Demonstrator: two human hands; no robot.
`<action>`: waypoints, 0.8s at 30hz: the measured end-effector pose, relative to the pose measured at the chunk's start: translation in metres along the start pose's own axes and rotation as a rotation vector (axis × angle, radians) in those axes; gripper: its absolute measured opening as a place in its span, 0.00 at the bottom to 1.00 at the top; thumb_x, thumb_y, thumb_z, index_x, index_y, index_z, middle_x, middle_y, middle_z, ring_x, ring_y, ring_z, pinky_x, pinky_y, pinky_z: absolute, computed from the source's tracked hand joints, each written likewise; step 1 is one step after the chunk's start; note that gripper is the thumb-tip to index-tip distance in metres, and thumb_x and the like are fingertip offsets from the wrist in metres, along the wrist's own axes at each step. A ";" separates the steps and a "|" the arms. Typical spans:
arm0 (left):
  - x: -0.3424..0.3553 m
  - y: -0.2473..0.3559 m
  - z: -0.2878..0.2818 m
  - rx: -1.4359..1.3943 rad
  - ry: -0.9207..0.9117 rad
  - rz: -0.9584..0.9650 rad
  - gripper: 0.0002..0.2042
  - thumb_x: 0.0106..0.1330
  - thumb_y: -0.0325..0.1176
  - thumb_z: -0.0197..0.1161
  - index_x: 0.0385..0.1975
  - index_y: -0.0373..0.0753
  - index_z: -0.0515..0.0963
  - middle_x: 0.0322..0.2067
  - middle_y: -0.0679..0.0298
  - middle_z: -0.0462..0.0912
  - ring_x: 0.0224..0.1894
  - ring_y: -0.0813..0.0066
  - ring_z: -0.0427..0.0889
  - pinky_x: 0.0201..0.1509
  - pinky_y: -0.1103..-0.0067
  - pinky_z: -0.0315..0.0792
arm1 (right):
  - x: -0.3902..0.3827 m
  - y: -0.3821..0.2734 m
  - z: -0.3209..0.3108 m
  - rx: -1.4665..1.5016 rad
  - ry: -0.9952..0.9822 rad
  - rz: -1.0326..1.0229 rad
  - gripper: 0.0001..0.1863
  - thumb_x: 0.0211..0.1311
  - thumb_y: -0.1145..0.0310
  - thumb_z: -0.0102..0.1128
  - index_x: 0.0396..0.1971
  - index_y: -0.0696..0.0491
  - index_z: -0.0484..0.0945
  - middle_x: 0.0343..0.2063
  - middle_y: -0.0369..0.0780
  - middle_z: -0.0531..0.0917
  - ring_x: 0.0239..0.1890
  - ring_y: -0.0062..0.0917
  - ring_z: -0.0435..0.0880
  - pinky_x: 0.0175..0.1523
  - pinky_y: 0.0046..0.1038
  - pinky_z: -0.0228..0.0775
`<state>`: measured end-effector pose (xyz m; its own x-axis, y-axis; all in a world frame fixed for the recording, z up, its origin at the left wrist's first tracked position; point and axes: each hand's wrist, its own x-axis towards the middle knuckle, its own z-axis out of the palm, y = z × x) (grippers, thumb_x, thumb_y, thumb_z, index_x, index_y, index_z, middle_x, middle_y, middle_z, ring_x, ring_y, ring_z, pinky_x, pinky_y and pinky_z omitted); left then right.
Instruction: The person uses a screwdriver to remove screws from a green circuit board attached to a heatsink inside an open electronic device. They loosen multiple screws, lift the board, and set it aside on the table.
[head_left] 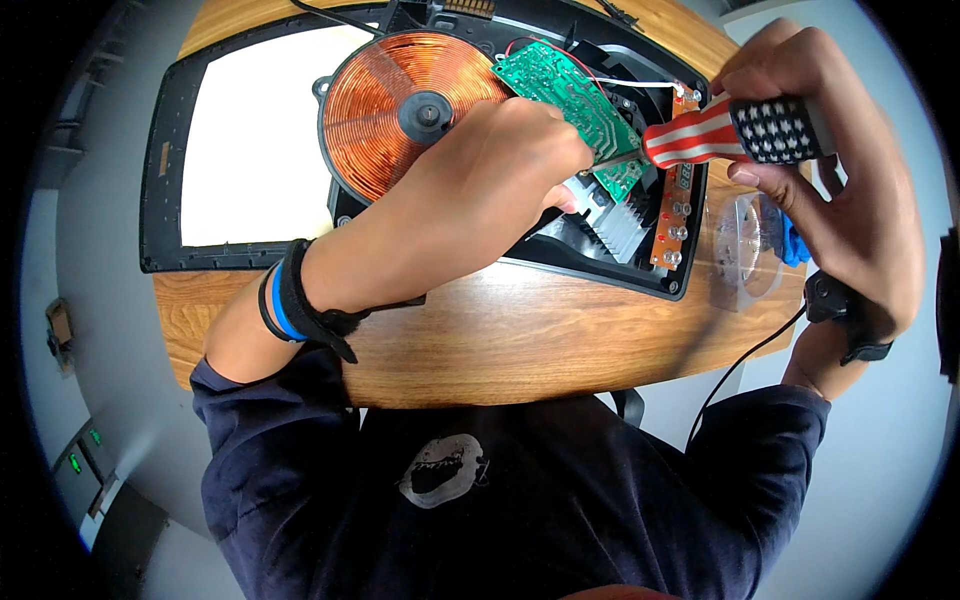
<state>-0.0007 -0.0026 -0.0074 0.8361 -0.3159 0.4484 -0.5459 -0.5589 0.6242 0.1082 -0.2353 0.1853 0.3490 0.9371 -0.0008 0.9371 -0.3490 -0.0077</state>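
My right hand (850, 190) is wrapped round a screwdriver (705, 138) with a red, white and dark blue star-and-stripe handle. Its metal shaft points left, across the lower part of a green circuit board (560, 85). My left hand (500, 160) is closed at the board's near left edge, by the shaft; its fingertips are mostly hidden. The board sits tilted, solder side up, over a finned metal heat sink (618, 228) in the opened induction cooker's black housing (600, 268). Left of the board lies a round copper coil (375, 110), partly covered by my left hand.
Along the housing's right side runs an orange strip board (668, 225) with small round parts. A pale panel in a black frame (165, 215) lies left of the coil. A clear plastic container (745, 250) stands right, beside something blue (793, 242). Everything rests on a wooden table (480, 340).
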 end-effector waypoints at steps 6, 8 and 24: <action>-0.001 0.001 -0.002 0.014 0.001 -0.001 0.17 0.65 0.35 0.79 0.50 0.32 0.91 0.39 0.51 0.89 0.45 0.48 0.88 0.50 0.59 0.80 | -0.002 0.008 -0.006 0.044 -0.075 0.141 0.33 0.61 0.49 0.85 0.52 0.60 0.80 0.42 0.44 0.87 0.39 0.32 0.90 0.41 0.32 0.80; 0.002 0.002 -0.003 0.013 -0.020 -0.009 0.17 0.65 0.35 0.79 0.50 0.32 0.91 0.39 0.51 0.89 0.45 0.48 0.89 0.50 0.59 0.80 | -0.002 0.004 -0.008 0.030 -0.073 0.120 0.33 0.61 0.50 0.85 0.52 0.60 0.80 0.45 0.44 0.87 0.41 0.32 0.90 0.41 0.32 0.81; 0.000 -0.001 0.002 -0.025 0.062 0.029 0.16 0.65 0.33 0.78 0.49 0.34 0.88 0.39 0.51 0.88 0.44 0.46 0.89 0.50 0.57 0.80 | -0.014 0.012 -0.015 -0.061 -0.076 0.002 0.28 0.67 0.55 0.75 0.60 0.57 0.82 0.55 0.46 0.89 0.54 0.39 0.93 0.54 0.35 0.86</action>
<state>-0.0001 -0.0035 -0.0089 0.8156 -0.2828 0.5049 -0.5715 -0.5307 0.6260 0.1150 -0.2529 0.2006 0.3511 0.9332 -0.0767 0.9361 -0.3478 0.0530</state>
